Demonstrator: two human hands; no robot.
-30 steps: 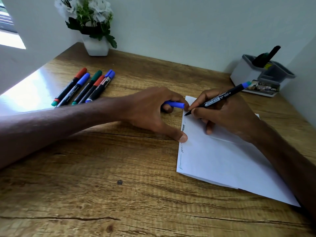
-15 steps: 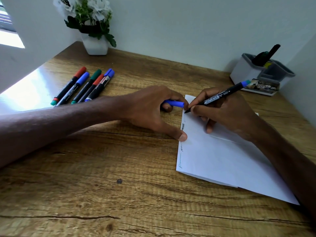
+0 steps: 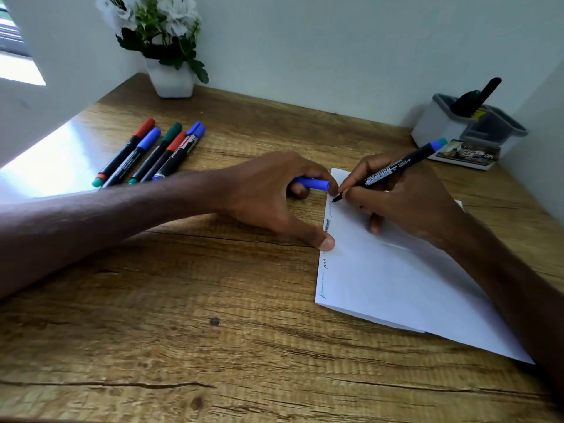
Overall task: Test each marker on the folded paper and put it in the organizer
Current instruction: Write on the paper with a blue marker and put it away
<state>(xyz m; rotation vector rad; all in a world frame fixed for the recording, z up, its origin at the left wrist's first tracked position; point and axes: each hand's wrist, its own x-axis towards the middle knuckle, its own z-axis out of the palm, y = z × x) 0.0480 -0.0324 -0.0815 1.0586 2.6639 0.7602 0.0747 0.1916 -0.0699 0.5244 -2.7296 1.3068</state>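
The right hand [image 3: 409,206] grip pinched the marker [image 3: 393,169], tip on the folded paper [image 3: 396,285]; the left hand [image 3: 268,193] grip pinched the blue cap [image 3: 314,184].

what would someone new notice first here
The two hands meeting mid-desk: the right hand holds a black marker tip-down on the folded paper, while the left hand holds a blue cap and pins the paper's edge with its thumb. Five capped markers lie at far left.
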